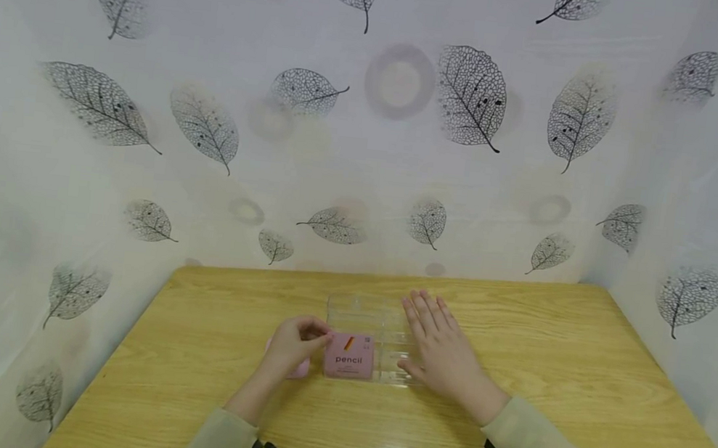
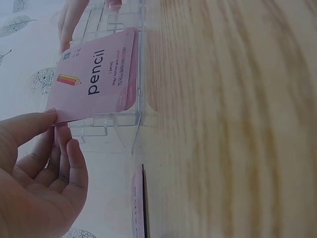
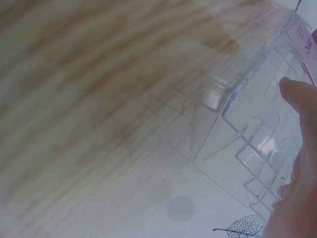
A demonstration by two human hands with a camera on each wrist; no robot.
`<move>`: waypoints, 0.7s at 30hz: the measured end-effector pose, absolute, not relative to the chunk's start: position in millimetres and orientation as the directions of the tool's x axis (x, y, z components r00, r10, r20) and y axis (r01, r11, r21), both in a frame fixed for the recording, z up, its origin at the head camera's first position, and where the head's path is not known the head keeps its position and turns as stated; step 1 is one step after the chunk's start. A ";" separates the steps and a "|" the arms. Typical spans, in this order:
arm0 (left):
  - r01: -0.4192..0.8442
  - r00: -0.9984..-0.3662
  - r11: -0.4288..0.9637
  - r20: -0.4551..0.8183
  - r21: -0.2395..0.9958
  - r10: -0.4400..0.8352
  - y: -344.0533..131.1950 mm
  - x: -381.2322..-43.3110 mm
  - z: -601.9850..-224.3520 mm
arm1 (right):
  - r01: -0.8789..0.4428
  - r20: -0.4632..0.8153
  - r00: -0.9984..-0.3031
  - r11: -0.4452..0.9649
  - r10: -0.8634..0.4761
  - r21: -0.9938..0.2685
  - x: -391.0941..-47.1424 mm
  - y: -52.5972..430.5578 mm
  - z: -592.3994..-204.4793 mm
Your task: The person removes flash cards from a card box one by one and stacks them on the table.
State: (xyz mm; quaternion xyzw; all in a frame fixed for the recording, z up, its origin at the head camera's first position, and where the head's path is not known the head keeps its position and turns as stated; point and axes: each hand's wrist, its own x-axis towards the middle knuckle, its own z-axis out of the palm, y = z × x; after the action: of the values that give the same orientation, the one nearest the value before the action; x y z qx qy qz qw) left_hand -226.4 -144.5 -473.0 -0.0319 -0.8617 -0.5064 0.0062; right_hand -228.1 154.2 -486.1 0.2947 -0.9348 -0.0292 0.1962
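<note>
Pink "pencil" card [image 1: 348,360] in the front left compartment of a clear tray [image 1: 357,304].
Left hand [image 1: 291,345] pinches the card's upper left corner; right hand [image 1: 443,350], fingers straight, lies over the tray's right side, pressure not discernible. Another pink card [image 1: 300,373] on the table [image 1: 184,388], partly hidden beneath left hand.

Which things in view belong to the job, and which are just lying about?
Job, by the look of it:
pink rectangular "pencil" card, pinched by the left hand
clear plastic compartment box, under the right hand
flat pink item beside the box, probably

Just there:
yellow-brown wood-grain table
white leaf-print sheet
</note>
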 end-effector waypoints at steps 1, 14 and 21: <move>0.062 -0.998 0.480 0.044 0.875 0.049 -144.4 -226.6 -472.7 | -0.542 0.356 -0.746 0.824 -0.563 0.167 -228.5 154.2 -486.6; 0.042 -0.999 0.478 0.036 0.877 0.021 -144.3 -228.4 -468.3 | -0.529 0.323 -0.764 0.829 -0.558 0.182 -229.4 155.0 -487.1; 0.051 -0.999 0.495 0.050 0.867 0.014 -144.2 -230.2 -465.3 | -0.527 0.316 -0.767 0.829 -0.558 0.186 -229.6 154.6 -486.8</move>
State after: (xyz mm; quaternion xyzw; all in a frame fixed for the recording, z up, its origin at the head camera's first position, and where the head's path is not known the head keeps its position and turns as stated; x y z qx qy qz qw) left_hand -230.2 -144.2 -465.3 -0.0186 -0.8644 -0.5021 0.0183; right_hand -229.6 154.6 -486.8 0.2890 -0.9390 -0.0429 0.1815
